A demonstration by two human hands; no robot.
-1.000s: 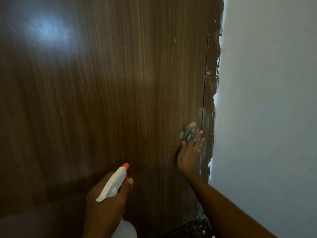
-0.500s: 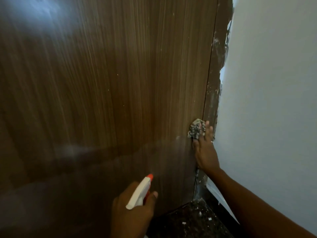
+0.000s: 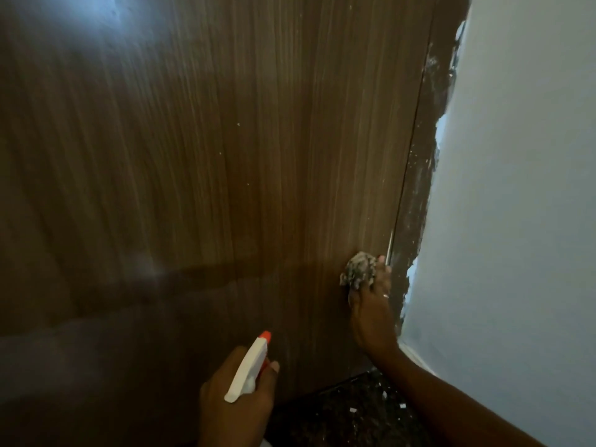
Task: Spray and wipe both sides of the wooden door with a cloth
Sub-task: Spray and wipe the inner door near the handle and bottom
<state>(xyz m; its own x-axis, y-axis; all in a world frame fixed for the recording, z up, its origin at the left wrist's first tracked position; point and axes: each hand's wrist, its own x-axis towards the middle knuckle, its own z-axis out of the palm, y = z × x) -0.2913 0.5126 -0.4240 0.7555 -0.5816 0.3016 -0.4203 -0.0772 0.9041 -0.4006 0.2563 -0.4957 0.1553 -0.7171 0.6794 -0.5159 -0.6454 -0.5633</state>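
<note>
Low on the wooden door (image 3: 225, 156), close to its right edge beside the paint-flecked frame (image 3: 416, 195), the right hand (image 3: 371, 314) grips a bunched cloth (image 3: 359, 269) pressed against the wood, while the left hand (image 3: 235, 401) is curled round a white spray bottle (image 3: 248, 369)

Right hand (image 3: 371, 314): thin pale ring (image 3: 385, 295) on one finger. Right forearm (image 3: 451, 398) bare to the frame's bottom edge. Left hand (image 3: 235, 404) and wrist bare.
</note>
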